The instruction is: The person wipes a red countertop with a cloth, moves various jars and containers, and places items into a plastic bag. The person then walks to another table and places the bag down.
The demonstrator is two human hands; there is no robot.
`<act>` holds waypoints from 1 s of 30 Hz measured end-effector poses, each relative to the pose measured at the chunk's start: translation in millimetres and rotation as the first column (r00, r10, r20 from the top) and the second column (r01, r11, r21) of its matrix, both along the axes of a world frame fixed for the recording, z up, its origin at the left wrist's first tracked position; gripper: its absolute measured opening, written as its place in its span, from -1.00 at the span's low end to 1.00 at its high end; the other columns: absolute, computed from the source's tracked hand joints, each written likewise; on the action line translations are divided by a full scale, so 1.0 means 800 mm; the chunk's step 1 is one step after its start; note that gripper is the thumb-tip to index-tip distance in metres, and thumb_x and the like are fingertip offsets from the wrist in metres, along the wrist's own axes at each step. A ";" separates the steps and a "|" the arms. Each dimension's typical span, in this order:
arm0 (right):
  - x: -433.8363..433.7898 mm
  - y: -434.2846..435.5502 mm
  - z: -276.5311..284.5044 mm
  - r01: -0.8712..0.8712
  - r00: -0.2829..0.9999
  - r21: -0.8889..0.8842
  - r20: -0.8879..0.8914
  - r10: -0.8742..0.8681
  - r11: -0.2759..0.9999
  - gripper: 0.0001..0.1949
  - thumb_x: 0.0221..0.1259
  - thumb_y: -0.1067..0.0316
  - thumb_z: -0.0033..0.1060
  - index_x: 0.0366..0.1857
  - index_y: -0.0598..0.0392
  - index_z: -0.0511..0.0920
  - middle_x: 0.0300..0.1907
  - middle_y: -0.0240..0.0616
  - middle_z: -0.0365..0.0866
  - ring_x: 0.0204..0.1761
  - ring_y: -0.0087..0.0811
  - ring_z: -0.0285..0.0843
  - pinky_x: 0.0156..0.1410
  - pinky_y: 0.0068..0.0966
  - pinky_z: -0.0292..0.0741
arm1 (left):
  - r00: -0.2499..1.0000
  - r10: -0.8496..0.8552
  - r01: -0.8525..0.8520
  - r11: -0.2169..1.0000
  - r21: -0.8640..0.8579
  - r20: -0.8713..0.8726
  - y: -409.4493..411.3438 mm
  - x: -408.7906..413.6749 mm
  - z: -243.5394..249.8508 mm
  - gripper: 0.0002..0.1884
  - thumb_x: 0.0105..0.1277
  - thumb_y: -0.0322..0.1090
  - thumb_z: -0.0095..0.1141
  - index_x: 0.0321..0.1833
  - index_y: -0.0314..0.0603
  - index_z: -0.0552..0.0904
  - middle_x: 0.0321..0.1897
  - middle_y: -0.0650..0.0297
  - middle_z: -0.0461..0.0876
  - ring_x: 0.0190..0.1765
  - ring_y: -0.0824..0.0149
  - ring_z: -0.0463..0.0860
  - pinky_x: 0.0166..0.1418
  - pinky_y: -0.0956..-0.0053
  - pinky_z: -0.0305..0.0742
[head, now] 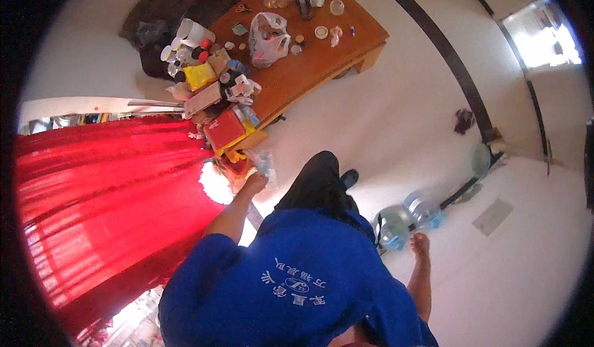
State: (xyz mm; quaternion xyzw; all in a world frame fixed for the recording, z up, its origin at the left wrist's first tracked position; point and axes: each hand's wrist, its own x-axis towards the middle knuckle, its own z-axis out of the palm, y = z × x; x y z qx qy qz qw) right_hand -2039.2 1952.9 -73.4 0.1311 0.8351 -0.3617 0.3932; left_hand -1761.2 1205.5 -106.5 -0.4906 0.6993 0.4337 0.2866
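Note:
My left hand (pixel 256 182) is curled beside a red and orange bag (pixel 236 168) below the table's near corner. Something white shows at its fingers; whether they grip it is unclear. On the other side, my right hand (pixel 420 244) hangs with its fingers curled in and no object visible in it. Just past it are a clear plastic bottle with a blue cap (pixel 420 210) and a large greenish water jug (pixel 394 226). Ahead stands a wooden table (pixel 315 61), bearing a white plastic bag (pixel 268 40), a dark jar (pixel 303 4) and scissors (pixel 242 8).
Boxes, bottles and packets, among them a red box (pixel 225 129) and a yellow packet (pixel 199 76), are piled at the table's left end. A red curtain (pixel 116 194) hangs at the left. Another round greenish container (pixel 481 160) is by the dark strip at the right.

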 end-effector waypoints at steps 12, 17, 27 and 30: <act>-0.518 -0.171 0.083 -0.213 0.970 -0.042 0.108 0.216 0.976 -0.81 0.35 0.15 0.19 -0.13 0.00 0.59 -0.39 -0.39 0.58 -0.34 -0.49 0.54 -0.32 -0.45 0.44 | 0.975 0.145 -0.168 0.978 -0.127 -0.170 0.034 -0.459 -0.021 -0.57 0.33 -0.07 0.13 0.05 -0.29 0.68 0.07 -0.11 0.70 0.16 -0.07 0.67 0.27 0.14 0.55; -0.572 -0.100 0.011 -0.881 -0.250 0.472 -0.489 0.836 0.013 -0.82 0.44 0.21 0.11 -0.07 0.02 0.60 -0.22 -0.20 0.71 -0.18 -0.23 0.71 -0.13 -0.44 0.63 | 0.886 0.050 -0.123 0.984 -0.129 -0.460 -0.005 -0.715 0.108 -0.57 0.40 -0.07 0.09 0.09 -0.32 0.64 0.10 -0.04 0.70 0.18 -0.01 0.68 0.28 0.21 0.56; -1.112 -0.151 0.009 -0.205 0.945 -0.215 0.209 0.250 0.955 -0.87 0.41 0.19 0.07 -0.26 -0.04 0.55 -0.38 -0.27 0.66 -0.48 -0.48 0.57 -0.50 -0.44 0.48 | 0.987 0.139 -0.117 0.965 -0.237 0.079 0.119 -0.796 0.013 -0.62 0.36 -0.10 0.00 -0.19 -0.28 0.75 -0.12 -0.12 0.74 0.00 -0.11 0.73 0.18 0.05 0.60; -1.298 -0.146 -0.006 -0.423 0.906 0.042 0.018 0.422 0.905 -0.76 0.40 0.12 0.16 -0.03 0.01 0.55 -0.30 -0.26 0.69 -0.44 -0.48 0.57 -0.47 -0.50 0.46 | 0.990 0.101 -0.093 0.992 -0.080 0.097 0.197 -0.846 -0.014 -0.62 0.35 -0.09 0.02 -0.12 -0.26 0.77 -0.06 -0.12 0.73 0.03 -0.14 0.71 0.20 0.05 0.59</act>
